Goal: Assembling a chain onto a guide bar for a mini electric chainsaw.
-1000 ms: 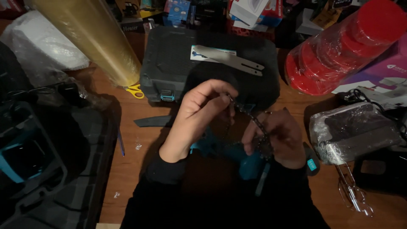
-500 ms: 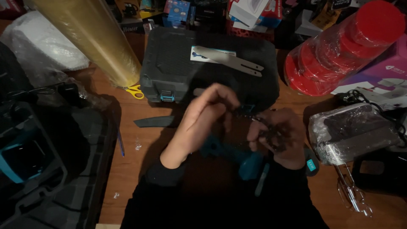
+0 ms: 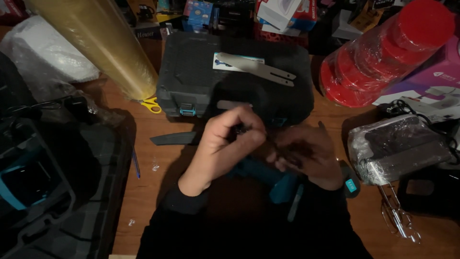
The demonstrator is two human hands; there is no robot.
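Left hand (image 3: 225, 144) has dropped lower; both grips (right hand (image 3: 306, 153) too) pinch the chain (image 3: 268, 139).

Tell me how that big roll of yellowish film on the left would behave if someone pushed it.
The roll of film is a long cylinder lying slantwise on the wooden table, so it would probably roll sideways. Its thick, tight winding suggests it is stiff and fairly heavy. The glossy wrap probably makes it slippery to grip.

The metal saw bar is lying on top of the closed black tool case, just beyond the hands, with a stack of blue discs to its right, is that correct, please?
Nearly: the stack of discs is red, not blue, as the head view shows. The metal saw bar does lie on the closed black tool case, beyond the left hand and right hand.
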